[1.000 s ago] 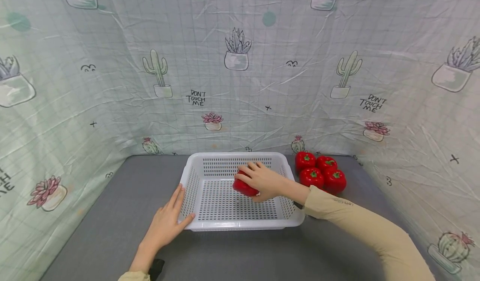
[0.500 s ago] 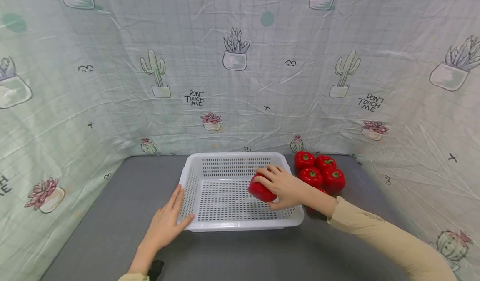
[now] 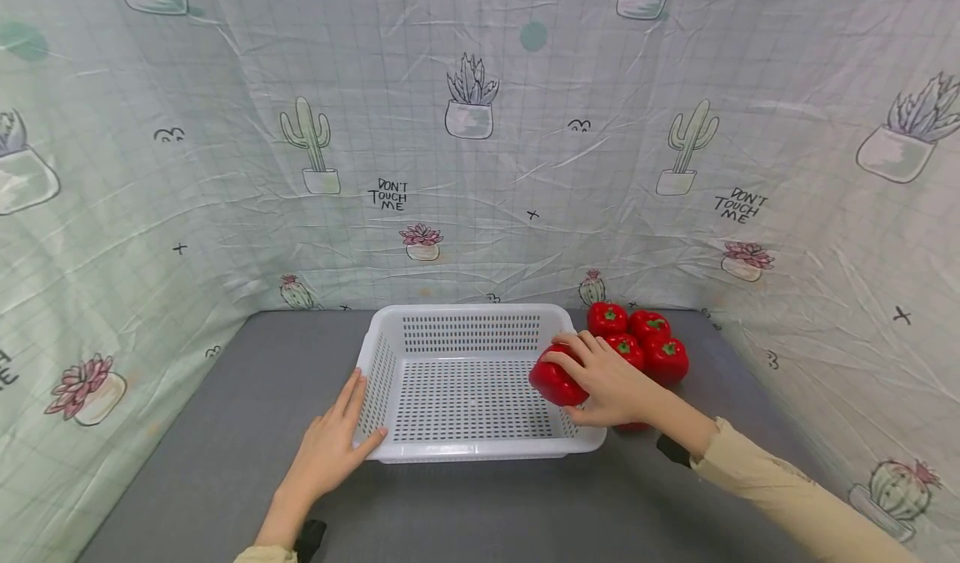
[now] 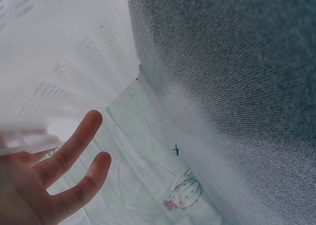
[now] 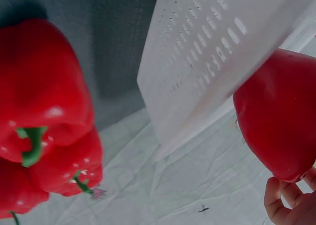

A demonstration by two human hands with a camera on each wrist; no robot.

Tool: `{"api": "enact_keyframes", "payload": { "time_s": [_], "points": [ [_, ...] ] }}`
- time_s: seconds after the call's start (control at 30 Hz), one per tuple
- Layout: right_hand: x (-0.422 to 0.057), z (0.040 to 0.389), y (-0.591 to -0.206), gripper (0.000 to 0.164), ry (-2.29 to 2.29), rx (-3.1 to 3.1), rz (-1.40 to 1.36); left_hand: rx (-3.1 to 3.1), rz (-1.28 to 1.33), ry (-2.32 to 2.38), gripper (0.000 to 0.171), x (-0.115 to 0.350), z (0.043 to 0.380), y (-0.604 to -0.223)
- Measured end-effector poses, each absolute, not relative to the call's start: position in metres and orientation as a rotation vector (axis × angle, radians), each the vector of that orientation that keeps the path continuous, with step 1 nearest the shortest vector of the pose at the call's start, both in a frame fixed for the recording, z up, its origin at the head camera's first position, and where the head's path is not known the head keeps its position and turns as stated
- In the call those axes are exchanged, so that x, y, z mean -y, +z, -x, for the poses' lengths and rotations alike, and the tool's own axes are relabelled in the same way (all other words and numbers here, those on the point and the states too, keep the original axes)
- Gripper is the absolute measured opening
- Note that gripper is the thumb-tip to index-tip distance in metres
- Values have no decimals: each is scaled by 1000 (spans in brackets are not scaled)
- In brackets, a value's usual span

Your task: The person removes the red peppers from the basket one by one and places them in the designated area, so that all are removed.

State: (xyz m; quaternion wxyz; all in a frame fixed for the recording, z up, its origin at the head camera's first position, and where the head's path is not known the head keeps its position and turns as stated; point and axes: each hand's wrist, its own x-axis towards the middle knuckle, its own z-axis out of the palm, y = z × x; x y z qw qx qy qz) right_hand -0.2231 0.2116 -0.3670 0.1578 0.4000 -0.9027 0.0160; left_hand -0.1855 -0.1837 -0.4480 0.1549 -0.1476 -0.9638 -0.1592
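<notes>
A red bell pepper [image 3: 557, 379] is gripped by my right hand [image 3: 611, 384], fingers over its top and thumb low on the near side. It appears over the right wall of a white perforated plastic basket [image 3: 480, 449]. The right wrist view shows this pepper [image 5: 281, 111] above the basket's rim, with fingertips [image 5: 291, 198] against its lower end. My left hand [image 3: 333, 446] rests on the basket's front left corner, fingers straight along the left side and thumb at the front rim. In the left wrist view, two fingers [image 4: 74, 156] extend along the outside of the wall.
Several more red bell peppers [image 3: 666, 359] with green stems stand in a cluster right of the basket, one partly hidden under my right forearm. A grey tabletop [image 3: 480, 513] lies beneath everything. Cactus-printed fabric [image 3: 480, 179] encloses the back and sides.
My right hand has moved right with the bell pepper, from over the basket's middle to its right wall. My left hand has stayed on the basket corner.
</notes>
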Motion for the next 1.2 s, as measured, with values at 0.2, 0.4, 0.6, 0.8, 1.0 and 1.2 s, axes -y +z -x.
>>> {"api": "enact_keyframes", "payload": {
  "time_s": [0.2,0.4,0.6,0.8,1.0,1.2],
  "points": [
    [-227,216,-371,83,140,2557,-1078,2761,421,-458,78,184,185,-449],
    [-242,211,-374,85,189,2451,-999,2765,418,-455,78,183,185,-448],
    [-255,204,-376,85,231,2438,-918,2793,407,-455,79,183,184,-448],
    [-267,199,-378,83,253,2405,-888,2799,398,-457,79,182,185,-448],
    [-280,194,-380,83,235,2410,-835,2799,397,-456,79,182,186,-448],
    [-295,192,-382,78,206,2415,-787,2795,403,-459,79,182,186,-447]
  ]
}}
